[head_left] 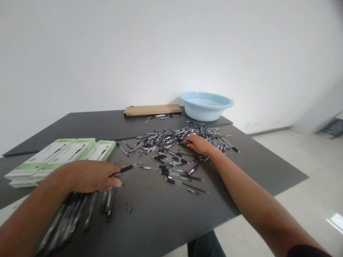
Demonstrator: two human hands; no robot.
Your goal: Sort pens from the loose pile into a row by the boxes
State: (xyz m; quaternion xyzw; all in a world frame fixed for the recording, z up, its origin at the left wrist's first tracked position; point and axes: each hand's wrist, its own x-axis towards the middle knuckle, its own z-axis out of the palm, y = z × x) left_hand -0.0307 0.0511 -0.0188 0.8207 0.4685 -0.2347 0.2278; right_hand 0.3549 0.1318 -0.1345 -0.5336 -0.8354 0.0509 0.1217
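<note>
My left hand [96,176] is closed around a pen [126,169] with a black grip, its thin tip pointing right. Beneath that hand and forearm, several assembled-looking pens [73,216] lie side by side on the dark table. My right hand [197,144] is at the near edge of a large heap of pen parts [163,137], fingers curled down among them. Whatever its fingertips pinch there is too small to make out. Between the hands lie loose clear barrels with black grips [171,160] and thin dark refills [194,187].
Stacked green-and-white pen boxes [61,157] stand at the left. A light blue basin [206,107] is at the back right, beside a flat cardboard piece [152,110] near the wall. A few more pen parts [163,116] lie before the cardboard. The dark table [150,221] ends at the right.
</note>
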